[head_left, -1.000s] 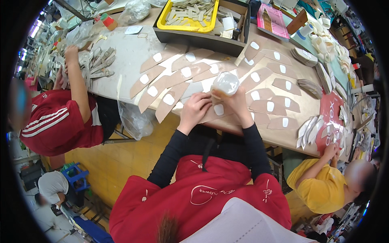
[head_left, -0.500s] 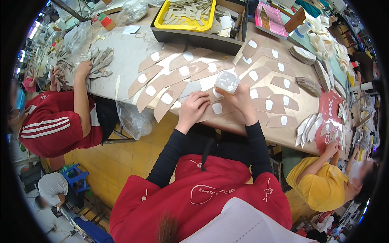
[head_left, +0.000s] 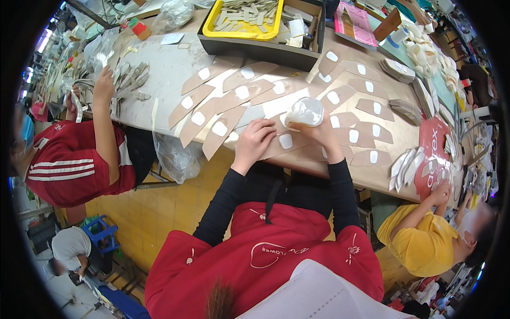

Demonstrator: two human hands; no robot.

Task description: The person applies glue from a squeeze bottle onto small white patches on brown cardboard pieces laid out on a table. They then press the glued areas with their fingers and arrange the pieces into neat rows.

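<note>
While a white oval patch [head_left: 286, 141] lies on a tan cut piece [head_left: 289, 144] at the near edge of the grey worktable [head_left: 159, 85], it is flanked by both hands: the left hand [head_left: 255, 141] is pressed flat on the piece with fingers loosely curled and nothing gripped, and the right hand [head_left: 319, 130] is closed around a small clear plastic bag [head_left: 304, 111] of patches held just above it. Further tan pieces bearing white patches are fanned across the table, a yellow tray [head_left: 247, 21] of parts is set in a dark box beyond, and a co-worker's hand [head_left: 103, 85] is seen at the left
</note>
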